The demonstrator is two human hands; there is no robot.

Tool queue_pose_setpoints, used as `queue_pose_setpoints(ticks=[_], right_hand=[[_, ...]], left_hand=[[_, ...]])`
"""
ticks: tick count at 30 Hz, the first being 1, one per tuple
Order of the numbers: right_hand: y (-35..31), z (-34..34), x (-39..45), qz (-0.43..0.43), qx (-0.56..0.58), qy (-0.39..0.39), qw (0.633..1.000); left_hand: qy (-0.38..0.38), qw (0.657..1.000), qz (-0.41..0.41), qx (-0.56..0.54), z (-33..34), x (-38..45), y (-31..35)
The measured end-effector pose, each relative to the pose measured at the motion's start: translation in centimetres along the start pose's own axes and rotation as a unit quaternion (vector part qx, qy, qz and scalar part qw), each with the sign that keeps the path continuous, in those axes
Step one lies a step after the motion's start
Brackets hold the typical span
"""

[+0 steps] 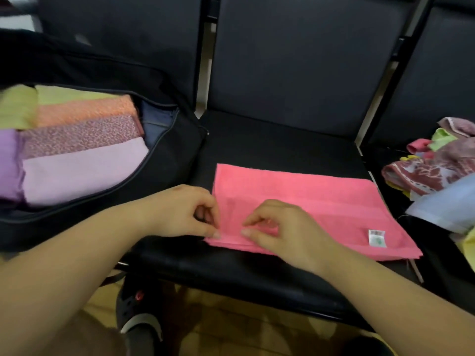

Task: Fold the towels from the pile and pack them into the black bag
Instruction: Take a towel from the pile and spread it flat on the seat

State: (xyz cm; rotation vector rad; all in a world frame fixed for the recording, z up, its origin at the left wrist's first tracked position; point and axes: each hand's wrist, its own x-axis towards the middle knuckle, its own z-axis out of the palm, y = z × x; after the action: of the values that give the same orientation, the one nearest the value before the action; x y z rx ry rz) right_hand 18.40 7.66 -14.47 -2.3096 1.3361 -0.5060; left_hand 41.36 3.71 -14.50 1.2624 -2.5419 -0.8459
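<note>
A pink towel (308,209) lies flat on the black chair seat (282,145), its long axis running left to right and slanting toward the near right, label (376,237) at the near right corner. The left hand (180,211) pinches its near left corner; the right hand (277,232) pinches the near edge just beside. The open black bag (169,160) with folded towels (82,150) sits left, the towel pile (442,165) right.

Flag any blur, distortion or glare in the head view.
Head view: motion blur smears the folded towels at the far left of the black bag; the pink towel and both hands are fairly sharp; wide-angle bending curves the chair seat's front edge; lighting is dim and even, no glare.
</note>
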Motion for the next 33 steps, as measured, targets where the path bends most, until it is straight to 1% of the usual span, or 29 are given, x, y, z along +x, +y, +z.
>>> queue_pose_setpoints(ticks=[2, 4, 9, 12, 14, 16, 18, 19, 21, 23, 24, 26, 28, 30, 33], right_hand=[[-1.8, 1.6, 1.1, 0.008, -0.02, -0.018, 1.0], [-2.6, 2.9, 1.8, 0.032, -0.044, -0.029, 0.998], [-3.3, 3.9, 1.8, 0.059, -0.061, -0.016, 0.996], [-3.8, 4.1, 1.3, 0.055, -0.068, -0.021, 0.996], [-4.5, 4.1, 0.9, 0.053, -0.022, -0.009, 0.998], [-4.8, 4.1, 0.5, 0.074, 0.066, -0.005, 0.995], [-4.9, 3.5, 0.1, 0.095, 0.156, -0.007, 0.983], [-4.8, 3.1, -0.1, 0.106, 0.195, -0.009, 0.975], [-4.6, 1.7, -0.8, 0.115, 0.239, -0.004, 0.964], [-4.3, -0.3, -1.6, 0.132, 0.296, 0.013, 0.946], [-4.2, -1.3, -2.1, 0.139, 0.325, 0.014, 0.935], [-3.8, -3.5, -3.2, 0.153, 0.345, 0.009, 0.926], [-2.8, -5.2, -4.2, 0.159, 0.336, 0.017, 0.928], [-1.9, -6.7, -5.3, 0.165, 0.326, 0.028, 0.93], [-0.5, -8.2, -6.7, 0.184, 0.352, 0.06, 0.916]], left_hand=[[-0.01, 1.0, -0.009, -0.007, 0.5, -0.9, -0.8], [-0.011, 1.0, 0.0, -0.014, 1.1, -1.5, -1.4], [0.054, 0.998, 0.009, 0.033, 2.0, -2.1, -1.2], [0.039, 0.999, -0.001, 0.018, 1.9, -2.2, -0.5], [0.03, 0.999, -0.007, -0.014, 1.2, -2.4, 0.0], [0.035, 0.998, -0.005, -0.058, 0.3, -2.8, 0.5], [0.037, 0.994, -0.001, -0.104, -0.7, -3.3, 0.8], [0.027, 0.994, -0.004, -0.109, -1.1, -3.4, 0.9], [-0.003, 0.997, -0.028, -0.072, -1.6, -3.5, 0.9], [-0.003, 0.998, -0.05, 0.028, -1.9, -2.9, 0.6], [0.007, 0.996, -0.06, 0.066, -2.1, -2.6, 0.7], [0.039, 0.993, -0.081, 0.08, -2.8, -1.8, 1.1], [0.073, 0.992, -0.097, 0.031, -3.6, -1.1, 1.7], [0.103, 0.989, -0.094, -0.041, -4.2, -0.2, 2.5], [0.157, 0.979, -0.076, -0.108, -4.6, 1.6, 3.9]])
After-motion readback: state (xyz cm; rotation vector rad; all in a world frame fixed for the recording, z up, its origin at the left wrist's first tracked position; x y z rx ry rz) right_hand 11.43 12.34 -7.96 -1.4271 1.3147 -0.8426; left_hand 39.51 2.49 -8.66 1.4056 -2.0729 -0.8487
